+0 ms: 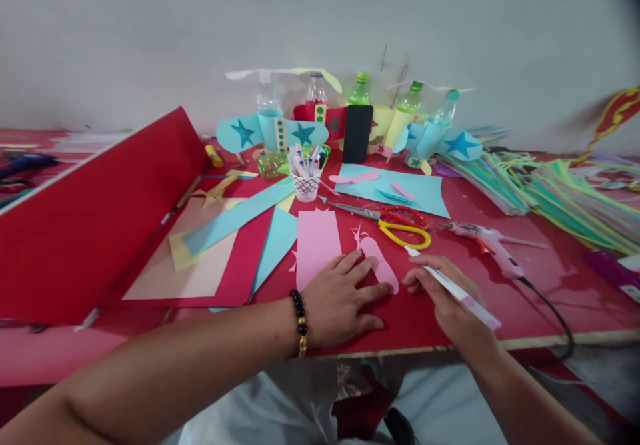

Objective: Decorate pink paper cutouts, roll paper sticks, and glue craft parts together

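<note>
One held pen (pixel 463 295) slants, pointing forward-left.

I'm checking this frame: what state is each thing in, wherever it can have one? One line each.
Left hand: spread, fingers on the pink cut-out
Right hand: closed around a pen
Pink cut-out: flat, partly covered
Scissors: lying down, blades apparently shut
Glue gun: lying down, power unclear
Cup: upright, filled with pens
Phone: upright, visible side dark
Bottle behind phone: upright, capped
</note>
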`<state>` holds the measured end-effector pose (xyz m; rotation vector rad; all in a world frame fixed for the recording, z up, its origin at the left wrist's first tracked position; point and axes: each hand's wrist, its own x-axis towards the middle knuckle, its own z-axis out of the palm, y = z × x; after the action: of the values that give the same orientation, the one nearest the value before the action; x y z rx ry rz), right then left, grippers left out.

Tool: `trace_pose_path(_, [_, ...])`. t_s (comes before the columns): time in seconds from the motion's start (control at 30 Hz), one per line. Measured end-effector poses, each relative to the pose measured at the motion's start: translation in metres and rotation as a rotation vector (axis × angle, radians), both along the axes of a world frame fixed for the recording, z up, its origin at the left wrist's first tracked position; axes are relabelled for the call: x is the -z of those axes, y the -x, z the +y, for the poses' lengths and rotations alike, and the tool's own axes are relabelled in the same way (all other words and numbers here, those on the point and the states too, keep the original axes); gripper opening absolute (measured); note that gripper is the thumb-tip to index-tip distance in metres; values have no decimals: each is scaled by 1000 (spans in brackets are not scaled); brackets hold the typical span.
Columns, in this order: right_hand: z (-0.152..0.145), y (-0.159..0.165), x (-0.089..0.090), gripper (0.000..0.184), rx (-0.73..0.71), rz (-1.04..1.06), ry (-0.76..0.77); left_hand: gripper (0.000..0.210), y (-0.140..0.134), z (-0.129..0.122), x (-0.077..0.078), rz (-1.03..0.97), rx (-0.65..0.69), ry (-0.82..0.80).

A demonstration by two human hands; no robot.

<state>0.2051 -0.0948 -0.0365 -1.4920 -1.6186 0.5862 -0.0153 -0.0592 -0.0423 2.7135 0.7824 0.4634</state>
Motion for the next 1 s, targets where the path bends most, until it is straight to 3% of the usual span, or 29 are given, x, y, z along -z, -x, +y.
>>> trace_pose_path(0.13, [37, 14, -20, 17, -75, -286, -190, 40, 4, 8, -17, -202, -91, 166])
trace_pose_path(0.27, [81, 44, -38, 33, -201, -566, -377, 34, 6, 18, -26, -648, -210, 635])
trace_pose_path(0.37, [96, 61, -38, 40, -251, -594, -408, 32, 6, 25, -20, -853, -224, 900])
trace_pose_path(0.5, [93, 61, -30, 45, -400, -322, -333, 33, 4, 31, -13, -888, -316, 1045])
trace_pose_path(0.63, [86, 55, -27, 31, -516, 51, -177, 33, 3, 31, -14, -886, -367, 1051])
trace_pose_path(0.77, [83, 59, -26, 8, -469, 269, -98, 35, 2, 29, -15, -814, -352, 1082])
trace_pose_path(0.83, [85, 58, -27, 6, -452, 373, -58, 36, 2, 27, -16, -763, -346, 1071])
trace_pose_path(1.0, [103, 34, -40, 5, -191, 750, -145, 40, 1, 21, -19, -671, -332, 1053])
